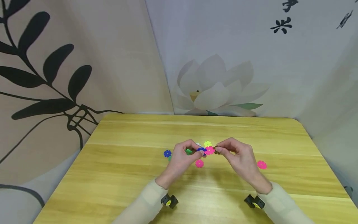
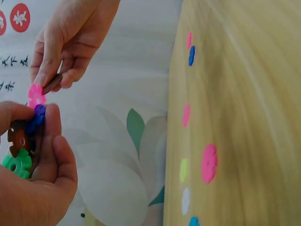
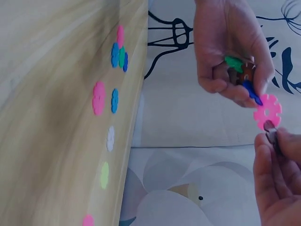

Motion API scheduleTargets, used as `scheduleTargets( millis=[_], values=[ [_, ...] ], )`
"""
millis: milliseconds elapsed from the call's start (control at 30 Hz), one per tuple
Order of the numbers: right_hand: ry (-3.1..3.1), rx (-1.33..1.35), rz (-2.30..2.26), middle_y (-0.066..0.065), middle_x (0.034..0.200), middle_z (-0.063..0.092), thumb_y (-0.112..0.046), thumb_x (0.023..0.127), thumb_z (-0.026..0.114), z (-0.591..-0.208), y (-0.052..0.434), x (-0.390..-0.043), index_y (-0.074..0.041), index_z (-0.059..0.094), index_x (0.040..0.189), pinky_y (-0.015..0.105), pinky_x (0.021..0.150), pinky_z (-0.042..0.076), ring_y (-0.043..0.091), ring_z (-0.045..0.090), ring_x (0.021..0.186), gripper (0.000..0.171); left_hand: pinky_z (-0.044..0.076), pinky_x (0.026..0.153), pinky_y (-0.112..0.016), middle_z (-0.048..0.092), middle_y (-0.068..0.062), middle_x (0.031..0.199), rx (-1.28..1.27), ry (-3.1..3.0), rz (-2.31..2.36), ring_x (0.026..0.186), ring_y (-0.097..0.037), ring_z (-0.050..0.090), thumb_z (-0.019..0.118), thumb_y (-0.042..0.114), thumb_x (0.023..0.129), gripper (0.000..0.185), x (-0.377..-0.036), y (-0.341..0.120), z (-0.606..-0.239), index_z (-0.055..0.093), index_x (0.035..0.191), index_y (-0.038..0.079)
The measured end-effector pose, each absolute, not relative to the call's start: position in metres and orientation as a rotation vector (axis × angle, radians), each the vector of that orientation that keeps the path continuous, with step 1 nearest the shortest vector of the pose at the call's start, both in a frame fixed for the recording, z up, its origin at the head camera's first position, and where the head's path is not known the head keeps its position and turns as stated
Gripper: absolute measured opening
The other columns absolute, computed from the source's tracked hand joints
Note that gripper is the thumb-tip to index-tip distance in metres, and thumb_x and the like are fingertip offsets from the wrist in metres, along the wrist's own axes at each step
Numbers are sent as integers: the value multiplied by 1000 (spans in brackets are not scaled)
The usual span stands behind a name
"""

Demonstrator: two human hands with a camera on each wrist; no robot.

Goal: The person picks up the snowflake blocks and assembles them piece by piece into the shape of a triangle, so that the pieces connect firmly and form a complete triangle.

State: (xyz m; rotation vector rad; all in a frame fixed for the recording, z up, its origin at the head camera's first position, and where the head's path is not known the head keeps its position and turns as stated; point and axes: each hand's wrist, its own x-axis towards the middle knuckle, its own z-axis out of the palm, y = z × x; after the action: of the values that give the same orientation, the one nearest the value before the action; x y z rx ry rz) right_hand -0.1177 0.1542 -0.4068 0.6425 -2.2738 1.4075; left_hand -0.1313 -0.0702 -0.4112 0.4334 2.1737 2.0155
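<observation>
Plastic snowflake discs, flat notched rounds that slot edge into edge, are being joined above a pale yellow wood-grain table point(image 1: 117, 174). A person's left hand point(image 1: 181, 158) is curled round a small chain of discs: green disc point(image 2: 18, 164), brown disc point(image 2: 19, 136), blue disc point(image 2: 37, 115), and a pink disc point(image 1: 209, 150) sticking out at the free end. The chain's long axis runs roughly from 9 to 3 o'clock in the head view, pink end pointing toward the right hand point(image 1: 240, 155). The right hand pinches a dark brown disc point(image 3: 271, 132) between thumb and forefinger, held edge-on, so its shape is hard to read. It sits at the 3 o'clock side of the pink disc, touching or just short of its rim; I cannot tell which. Both hands hover just above the table, equally near the join. Loose discs lie flat on the wood: a pink one point(image 1: 199, 163) at 6 o'clock below the hands, another pink one point(image 1: 262, 165) off at 4 o'clock, a blue one point(image 1: 167, 153) at 9 o'clock, a yellow-green one point(image 1: 207, 143) at 12 o'clock. Cream sleeves cover both forearms. Behind the table hang printed cloth backdrops, black leaves on beige and a pale lotus.
</observation>
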Motion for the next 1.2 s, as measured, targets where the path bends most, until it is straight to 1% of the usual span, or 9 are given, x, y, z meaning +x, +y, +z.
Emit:
scheduleTargets(
  millis=[200, 400, 533, 633, 833, 900, 1000, 1100, 1200],
  values=[
    [-2259, 738, 1362, -2, 89, 76, 7, 87, 78, -407, 153, -120, -12, 74, 96, 22, 73, 60, 10, 73, 76, 22, 50, 61, -22, 75, -4, 93, 516, 2221, 1950, 79, -19, 68, 73, 7, 91, 4, -132, -73, -405, 72, 93, 4],
    [-2300, 661, 1393, -3, 90, 76, 0, 90, 78, -412, 151, -120, -12, 73, 99, 22, 76, 60, 10, 73, 78, 16, 48, 60, -22, 73, -1, 90, 535, 2305, 1863, 76, -15, 62, 73, 10, 92, 6, -136, -73, -404, 71, 93, 5],
    [-2419, 594, 1423, -7, 88, 75, -10, 94, 77, -414, 153, -121, -15, 73, 99, 24, 74, 60, 9, 72, 77, 8, 49, 64, -25, 71, 2, 89, 575, 2368, 1706, 80, -15, 60, 73, 13, 92, 5, -143, -77, -403, 71, 95, 10],
    [-2531, 551, 1460, -10, 87, 73, -16, 96, 76, -417, 156, -124, -16, 72, 98, 26, 70, 58, 14, 70, 78, 4, 51, 73, -30, 70, 4, 89, 598, 2366, 1589, 85, -15, 63, 71, 18, 94, 3, -150, -81, -402, 72, 96, 15],
    [-2657, 513, 1520, -6, 89, 73, -19, 97, 74, -419, 160, -127, -14, 72, 98, 26, 66, 54, 17, 66, 77, 6, 53, 85, -39, 74, 2, 88, 625, 2337, 1403, 85, -15, 70, 60, 47, 102, 35, -167, -82, -394, 72, 99, 15],
    [-2678, 496, 1518, -5, 88, 72, -17, 97, 74, -420, 161, -127, -12, 72, 98, 26, 66, 53, 16, 64, 76, 5, 55, 82, -41, 73, 2, 91, 648, 2368, 1339, 86, -15, 70, 54, 59, 102, 48, -172, -80, -390, 71, 105, 14],
    [-2711, 471, 1505, -4, 88, 72, -14, 97, 75, -421, 162, -128, -11, 71, 97, 26, 66, 54, 15, 63, 77, 5, 56, 86, -44, 74, 2, 102, 651, 2402, 1298, 95, -16, 69, 44, 72, 100, 67, -176, -79, -385, 65, 121, 13],
    [-2751, 446, 1528, -3, 87, 72, -13, 96, 75, -422, 164, -128, -10, 71, 98, 26, 65, 52, 19, 64, 77, 6, 51, 99, -49, 72, 1, 117, 610, 2383, 1392, 111, -20, 66, 34, 73, 101, 74, -177, -80, -383, 58, 135, 11],
    [-2765, 421, 1610, 0, 87, 73, -12, 96, 74, -424, 167, -127, -8, 70, 99, 25, 64, 52, 28, 69, 78, 6, 45, 106, -54, 69, -3, 128, 546, 2303, 1596, 122, -24, 61, 28, 65, 107, 71, -177, -83, -386, 53, 141, 9]
  ],
)
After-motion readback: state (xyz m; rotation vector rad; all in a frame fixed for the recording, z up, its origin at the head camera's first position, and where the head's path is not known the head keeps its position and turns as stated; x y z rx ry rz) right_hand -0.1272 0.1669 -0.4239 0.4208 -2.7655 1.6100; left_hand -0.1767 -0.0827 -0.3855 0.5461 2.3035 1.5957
